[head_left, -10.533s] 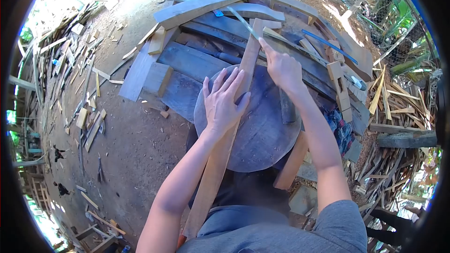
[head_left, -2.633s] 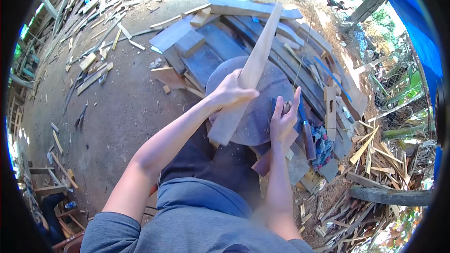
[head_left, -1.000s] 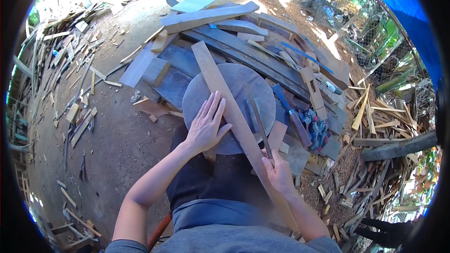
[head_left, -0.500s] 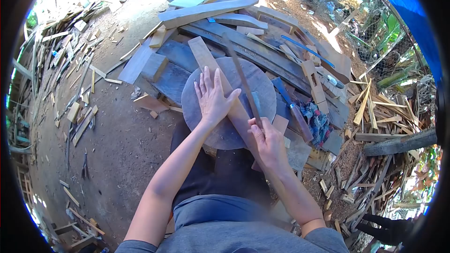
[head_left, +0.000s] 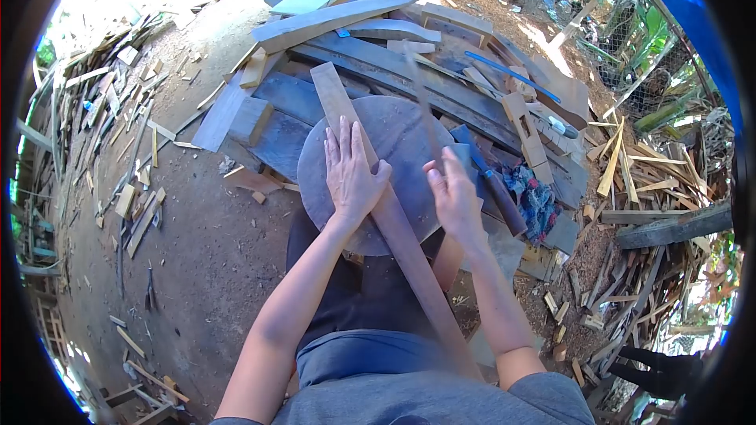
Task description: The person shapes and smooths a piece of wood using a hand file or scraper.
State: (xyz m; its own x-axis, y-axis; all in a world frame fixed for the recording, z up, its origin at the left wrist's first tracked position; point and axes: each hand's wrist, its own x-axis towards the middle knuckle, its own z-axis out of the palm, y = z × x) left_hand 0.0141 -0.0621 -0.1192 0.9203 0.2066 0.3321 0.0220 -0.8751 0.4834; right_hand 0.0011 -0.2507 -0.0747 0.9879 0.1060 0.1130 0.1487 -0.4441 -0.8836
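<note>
My left hand (head_left: 352, 181) lies flat, fingers stretched, on a long narrow wooden board (head_left: 402, 240). The board runs diagonally over a round wooden top (head_left: 315, 165), its near end reaching down beside my body. To the right, my right hand (head_left: 458, 201) is closed on the lower end of a long thin dark bar that looks like a file (head_left: 423, 102). The file is blurred and points up and away, apart from the board. Close to the right hand lies a blue-bladed chisel (head_left: 500, 193) with a wooden handle.
Behind the round top lie stacked planks (head_left: 354, 55), a notched wood piece (head_left: 524, 130) and a blue strip (head_left: 512, 75). A crumpled cloth (head_left: 535, 201) sits at the right. Offcuts (head_left: 142, 220) litter the ground left; scrap wood (head_left: 669, 220) is heaped right.
The board has slid down toward my body under my left hand. My right hand has lifted off the board's side and moved slightly right and up with the file.
</note>
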